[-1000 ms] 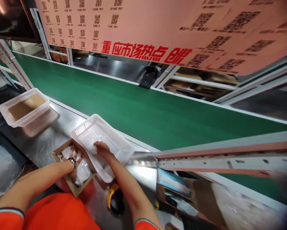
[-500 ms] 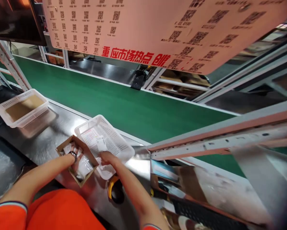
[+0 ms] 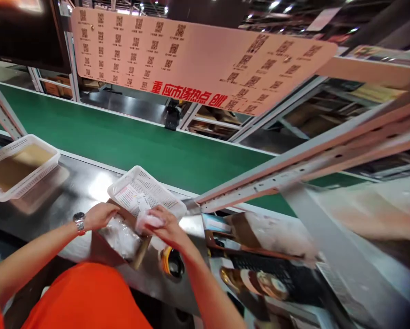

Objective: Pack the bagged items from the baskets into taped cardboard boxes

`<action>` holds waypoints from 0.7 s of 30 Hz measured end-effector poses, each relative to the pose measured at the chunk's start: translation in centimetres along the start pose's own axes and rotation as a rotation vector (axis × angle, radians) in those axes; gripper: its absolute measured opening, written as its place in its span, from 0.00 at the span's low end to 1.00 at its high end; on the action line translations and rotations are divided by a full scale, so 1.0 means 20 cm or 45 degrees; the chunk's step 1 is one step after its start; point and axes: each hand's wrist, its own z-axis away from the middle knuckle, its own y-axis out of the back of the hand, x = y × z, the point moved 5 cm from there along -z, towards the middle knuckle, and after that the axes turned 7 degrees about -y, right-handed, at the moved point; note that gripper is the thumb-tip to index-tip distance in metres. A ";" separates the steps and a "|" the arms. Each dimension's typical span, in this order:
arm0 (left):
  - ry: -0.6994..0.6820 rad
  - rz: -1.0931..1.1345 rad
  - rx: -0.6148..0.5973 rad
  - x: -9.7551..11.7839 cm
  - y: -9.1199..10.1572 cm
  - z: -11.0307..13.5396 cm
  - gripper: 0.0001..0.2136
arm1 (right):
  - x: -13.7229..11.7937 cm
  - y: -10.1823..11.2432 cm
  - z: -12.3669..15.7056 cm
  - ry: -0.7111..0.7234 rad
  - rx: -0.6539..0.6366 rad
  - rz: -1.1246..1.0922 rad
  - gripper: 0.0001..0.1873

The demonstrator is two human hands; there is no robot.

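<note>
A small white packet [image 3: 149, 221] is being gripped by the right hand [image 3: 168, 228], with the fingers closed around it. It is being held just over the near rim of the white basket [image 3: 163, 201], beside the cardboard box [image 3: 140, 250]. The left hand [image 3: 100, 215] is being rested on the far edge of the box with bent fingers; whether the edge is really being clamped cannot be told. Clear plastic bags [image 3: 122, 235] are lying in the box, and printed papers [image 3: 131, 197] are lying in the basket.

Several risks are being judged here. The packet is soft and seems to be held only by the fingertips, so it could be dropped into the gap between box and basket, or onto the metal table [image 3: 84, 183]. The box is sitting close to the near table edge and appears tilted; if it is being pressed down by the left hand, it could be tipped and the bags spilled. The basket is standing near the green belt [image 3: 139, 146] and could be pushed onto it by a careless nudge.
</note>
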 end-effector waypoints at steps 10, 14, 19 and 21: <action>-0.030 0.165 0.217 -0.21 0.09 0.18 0.16 | -0.09 -0.66 -0.04 -0.152 -0.114 0.081 0.58; -0.199 0.083 0.095 -0.09 0.06 0.16 0.17 | -0.02 -0.36 -0.09 -0.093 -0.030 0.028 0.26; -0.256 -0.051 -0.343 0.09 -0.12 0.09 0.16 | 0.32 -0.21 -0.45 -0.344 0.006 0.320 0.20; -0.165 -0.124 -0.452 0.10 -0.23 0.06 0.13 | 0.45 -0.29 -0.58 -0.370 -0.106 0.460 0.23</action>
